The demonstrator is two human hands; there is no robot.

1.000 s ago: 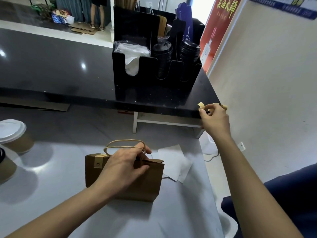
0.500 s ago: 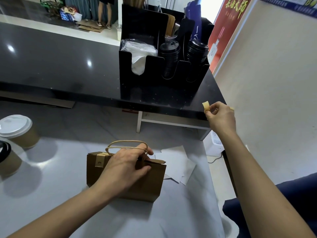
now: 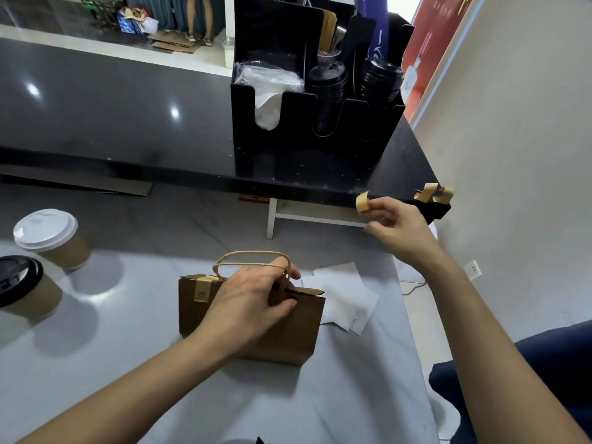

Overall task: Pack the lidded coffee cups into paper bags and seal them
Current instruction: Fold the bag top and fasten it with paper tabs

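The left hand (image 3: 253, 299) presses its curled fingers on the folded top of the paper bag (image 3: 288, 328), which stands on the table (image 3: 128, 363). The right hand (image 3: 397, 229) pinches a sticker (image 3: 363, 202), raised up and to the right of the bag. The bag's top fold runs left to right; its left end carries a seal (image 3: 201, 288), so I judge the sticker must travel down-left to the bare right end, near the left hand's fingertips.

Paper bag (image 3: 288, 331): top fold and upper front hidden under the left hand (image 3: 253, 302); contents not visible.
Black-lidded cup (image 3: 22, 286): cut by the left edge.
Tan strip (image 3: 362, 202) in the right hand (image 3: 397, 229) grip: possibly tape; blurred.
Standing person (image 3: 198, 17): legs only, cropped by the top edge.
Organizer (image 3: 288, 149): top cropped.
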